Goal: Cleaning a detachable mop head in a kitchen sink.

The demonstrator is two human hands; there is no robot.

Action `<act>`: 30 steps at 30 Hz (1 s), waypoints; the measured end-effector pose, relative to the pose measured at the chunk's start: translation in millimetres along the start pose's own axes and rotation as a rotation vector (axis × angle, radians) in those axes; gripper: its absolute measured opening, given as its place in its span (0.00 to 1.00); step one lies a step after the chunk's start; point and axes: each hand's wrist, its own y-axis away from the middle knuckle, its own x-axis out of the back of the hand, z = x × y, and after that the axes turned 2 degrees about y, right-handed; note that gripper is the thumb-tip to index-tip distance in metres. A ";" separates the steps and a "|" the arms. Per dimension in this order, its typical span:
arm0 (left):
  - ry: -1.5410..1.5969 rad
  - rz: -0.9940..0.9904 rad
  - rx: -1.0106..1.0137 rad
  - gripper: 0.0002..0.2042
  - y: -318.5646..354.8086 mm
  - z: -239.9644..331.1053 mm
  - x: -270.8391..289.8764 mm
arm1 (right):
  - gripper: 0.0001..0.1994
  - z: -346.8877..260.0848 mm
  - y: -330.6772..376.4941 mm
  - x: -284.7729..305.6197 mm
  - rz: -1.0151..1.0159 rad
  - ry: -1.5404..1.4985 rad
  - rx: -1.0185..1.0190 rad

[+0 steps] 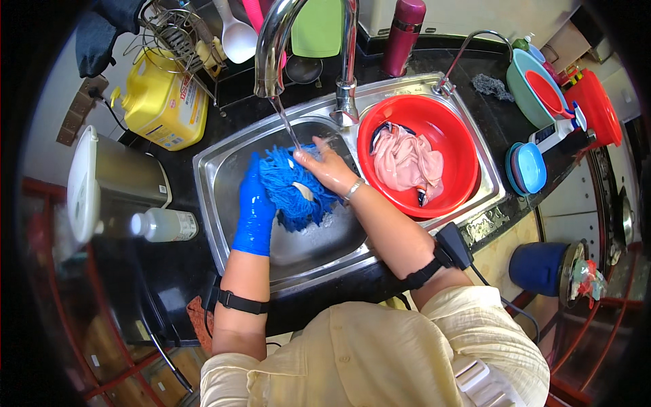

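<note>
A blue stringy mop head (288, 183) is held between my two hands over the steel sink (312, 261). A pale oval patch shows on its middle. My left hand (254, 197), in a wet blue rubber glove, grips the left side. My bare right hand (329, 169), with a band at the wrist, lies over the upper right edge, thumb on the strands and its other fingers partly hidden. From the chrome tap (270, 74), water runs down onto the mop head by my right thumb. Some suds lie below the strands.
To the right, a red basin (468, 169) holds a crumpled pink cloth (407, 159). A yellow jug (163, 102), white bottle (166, 224) and lidded steel bin (132, 180) stand left. A magenta flask (405, 37) is behind; blue bowls (529, 166) sit at the right.
</note>
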 end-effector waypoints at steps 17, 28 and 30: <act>-1.247 -0.118 0.104 0.17 46.2 41.4 33.3 | 0.21 -0.4 9.7 5.0 -0.359 -0.627 0.095; -0.854 -0.407 -0.149 0.22 41.0 13.5 6.3 | 0.16 3.4 29.6 14.3 -0.243 -0.176 0.408; -0.952 -0.446 -0.235 0.24 51.4 13.3 -9.3 | 0.14 11.9 26.8 16.3 -0.076 -0.072 0.479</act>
